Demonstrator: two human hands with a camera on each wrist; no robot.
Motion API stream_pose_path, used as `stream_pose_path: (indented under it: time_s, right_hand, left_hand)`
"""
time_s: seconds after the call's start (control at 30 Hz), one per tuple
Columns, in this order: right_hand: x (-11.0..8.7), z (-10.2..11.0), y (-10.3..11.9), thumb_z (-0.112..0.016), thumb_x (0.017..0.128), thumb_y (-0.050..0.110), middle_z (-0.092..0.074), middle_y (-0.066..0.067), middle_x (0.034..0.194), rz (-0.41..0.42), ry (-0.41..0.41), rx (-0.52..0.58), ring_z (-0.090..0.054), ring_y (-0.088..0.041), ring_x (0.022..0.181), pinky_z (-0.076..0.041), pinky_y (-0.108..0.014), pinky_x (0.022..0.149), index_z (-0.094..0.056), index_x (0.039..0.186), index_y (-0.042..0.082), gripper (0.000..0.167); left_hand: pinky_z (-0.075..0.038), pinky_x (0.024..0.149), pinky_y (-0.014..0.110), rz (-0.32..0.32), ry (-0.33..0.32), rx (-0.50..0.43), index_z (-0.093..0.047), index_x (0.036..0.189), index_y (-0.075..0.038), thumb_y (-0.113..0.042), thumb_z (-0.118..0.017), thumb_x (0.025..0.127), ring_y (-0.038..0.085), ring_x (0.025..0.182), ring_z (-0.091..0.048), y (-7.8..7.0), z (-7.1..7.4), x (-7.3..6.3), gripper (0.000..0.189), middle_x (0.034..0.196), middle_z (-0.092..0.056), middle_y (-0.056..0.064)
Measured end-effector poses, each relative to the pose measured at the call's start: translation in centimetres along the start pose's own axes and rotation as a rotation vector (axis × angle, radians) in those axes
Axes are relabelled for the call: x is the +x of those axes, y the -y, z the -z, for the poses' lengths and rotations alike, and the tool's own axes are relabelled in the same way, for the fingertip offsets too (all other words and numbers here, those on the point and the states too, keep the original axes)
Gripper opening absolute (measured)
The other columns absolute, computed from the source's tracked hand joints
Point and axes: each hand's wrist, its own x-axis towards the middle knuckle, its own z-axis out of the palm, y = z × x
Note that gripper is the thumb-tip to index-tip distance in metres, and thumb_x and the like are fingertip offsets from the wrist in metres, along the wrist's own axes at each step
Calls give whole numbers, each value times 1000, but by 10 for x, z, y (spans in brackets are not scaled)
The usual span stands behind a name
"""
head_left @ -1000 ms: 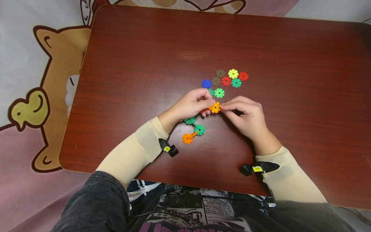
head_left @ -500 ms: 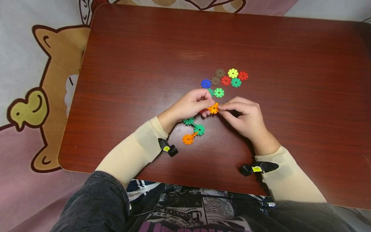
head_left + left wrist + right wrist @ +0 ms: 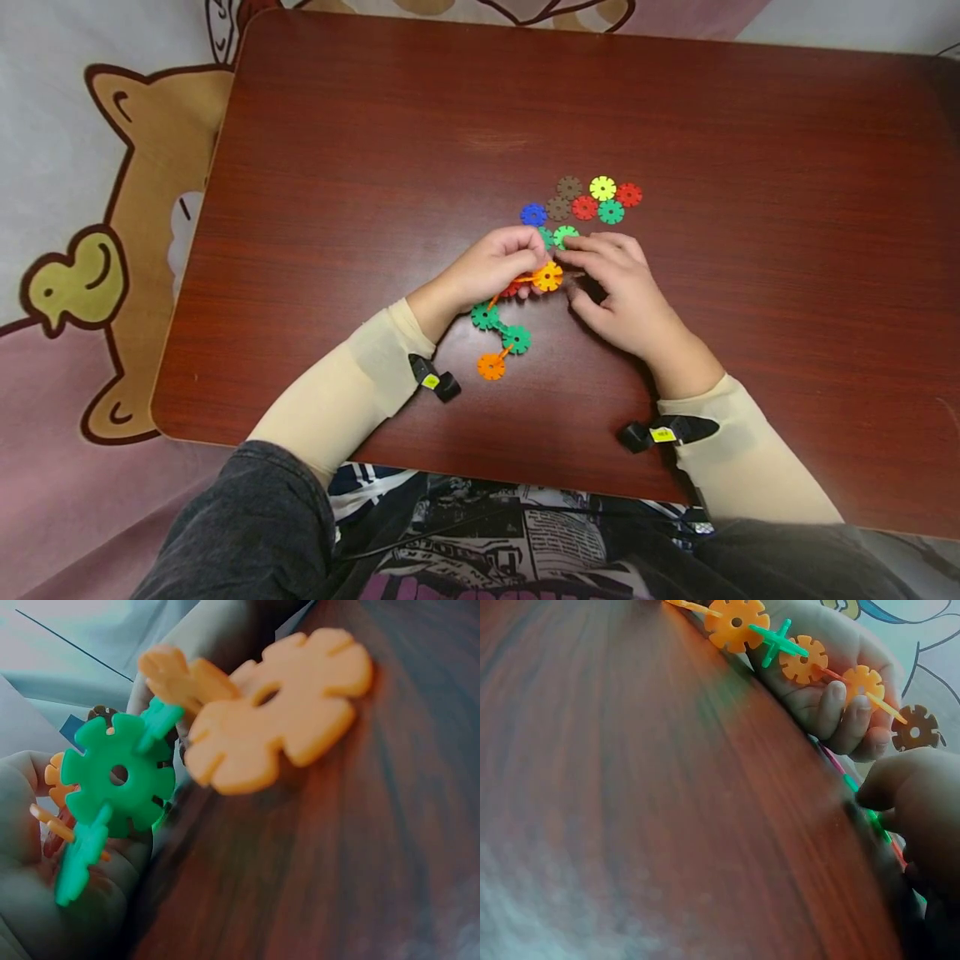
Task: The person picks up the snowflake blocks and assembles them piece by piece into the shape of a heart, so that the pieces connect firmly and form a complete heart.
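Observation:
A chain of notched, flower-shaped plastic discs, interlocked at their slots, hangs from my left hand. That hand grips it near its upper end, hiding part of a red disc. An orange disc stands out past the left fingertips. Two green discs and a lower orange disc dangle towards me. At the chain's end in the right wrist view is a brown disc, edge-on from above. My right hand is beside it, thumb and fingers spread apart, its fingertips near a light green disc.
Loose discs lie behind my hands: a blue disc, two brown discs, a yellow disc, two red discs and green ones. The dark red wooden table extends widely around them. Each wrist wears a strapped camera.
My right thumb and fingers have come off the chain's end and spread, the fingers moving away from me. The upper orange disc has shifted slightly left, and the lower chain has swung a little.

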Motion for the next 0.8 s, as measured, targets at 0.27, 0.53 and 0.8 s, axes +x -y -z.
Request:
stream_pose_path:
  time_s: [0.27, 0.53, 0.8]
  right_hand:
    - [1, 1, 4, -83, 88, 5, -68, -17, 106, -4, -101, -67, -54, -41, 105, -37, -53, 97, -77, 117, 1, 29]
    - [-2, 4, 8, -86, 89, 11, -58, -18, 106, -184, -60, -108, -47, -42, 106, -33, -56, 97, -77, 117, 1, 31]
    - [-2, 4, 8, -88, 87, 3, -68, -14, 99, -213, -132, -13, -56, -30, 98, -38, -40, 94, -70, 105, 0, 26]
  left_hand:
    - [-53, 56, 25, 17, -16, 4, -58, 88, -3, -4, -60, 107, 16, 60, -59, 1, 1, -1, 19, 78, -67, 10]
    - [-52, 54, 25, 23, -13, 17, -57, 88, -4, -5, -61, 107, 16, 60, -59, -2, 0, -1, 19, 78, -67, 9]
    - [-51, 53, 24, 27, -18, 26, -57, 89, -5, -5, -61, 107, 15, 59, -58, 0, 0, 0, 19, 76, -66, 8]
